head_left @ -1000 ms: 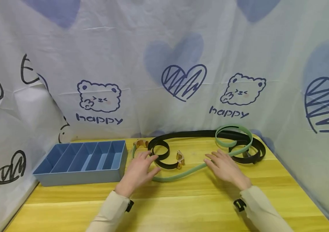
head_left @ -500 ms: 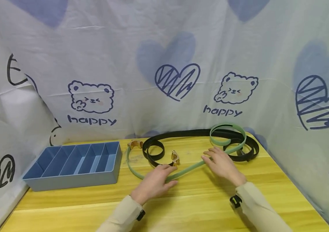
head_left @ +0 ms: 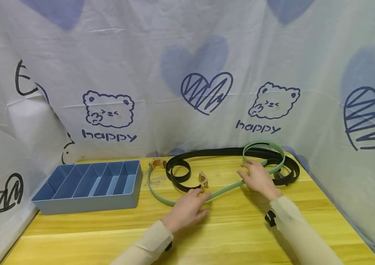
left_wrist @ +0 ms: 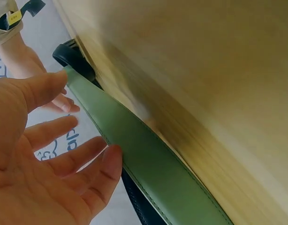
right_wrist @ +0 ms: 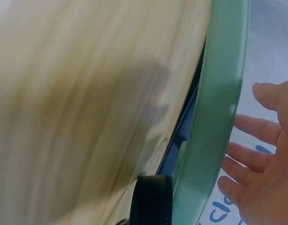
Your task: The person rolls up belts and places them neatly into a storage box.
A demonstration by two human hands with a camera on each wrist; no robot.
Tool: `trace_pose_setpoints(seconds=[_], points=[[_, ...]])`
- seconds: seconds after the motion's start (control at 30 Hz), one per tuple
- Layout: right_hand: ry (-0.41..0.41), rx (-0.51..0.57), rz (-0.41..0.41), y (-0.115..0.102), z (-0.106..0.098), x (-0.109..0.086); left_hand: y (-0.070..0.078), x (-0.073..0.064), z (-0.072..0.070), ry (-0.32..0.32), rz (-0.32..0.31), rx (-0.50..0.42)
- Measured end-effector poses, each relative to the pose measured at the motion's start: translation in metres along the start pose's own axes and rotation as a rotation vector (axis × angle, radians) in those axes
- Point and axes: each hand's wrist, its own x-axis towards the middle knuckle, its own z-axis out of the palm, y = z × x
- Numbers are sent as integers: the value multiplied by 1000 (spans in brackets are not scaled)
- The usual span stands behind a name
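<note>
Evidently, across the table [head_left: 227, 235] the green belt [head_left: 225, 190] sweeps from 11 o'clock down and back to a raised loop near 1 o'clock, and a sure hold probably calls for pinching both edges, clear of the black belt [head_left: 220, 152] towards 12. Both the left hand [head_left: 186, 211] and, at 2 o'clock from it, the right hand [head_left: 258, 179] lie backs-up beside the strap, fingers loosely spread, gripping nothing.

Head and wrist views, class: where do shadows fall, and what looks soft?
Head: a soft shadow on the table near the right hand; right wrist: a blurred dark shadow on the table; left wrist: hazy table grain, though the green belt shows its stitching.
</note>
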Motion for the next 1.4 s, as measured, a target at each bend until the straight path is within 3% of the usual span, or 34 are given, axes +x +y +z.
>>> trace_pose_setpoints(seconds=[0.2, 0.37, 0.57, 0.67, 0.77, 0.93, 1.03, 1.2, 1.4], points=[[-31, -130, 1, 10, -2, 11, -1, 2, 0, -42, -15, 39], [-74, -213, 26, 19, -5, 17, -2, 3, 3, -20, 2, 40], [-216, -146, 124, 30, -8, 23, -3, 3, 4, -1, 3, 19], [-235, -101, 161, 35, -8, 26, -3, 4, 3, -8, 2, 7], [-184, -97, 146, 38, -8, 27, -4, 4, 3, -15, 9, 8], [24, -149, 13, 43, -8, 27, -8, 3, 5, -15, 13, 38], [105, -130, -25, 43, -11, 25, -12, 2, 5, -26, -10, 57], [168, -96, -28, 40, -18, 23, -19, 0, 1, -56, -30, -5], [309, -75, -78, 33, -27, 18, -28, -3, -5, -111, 24, -65]])
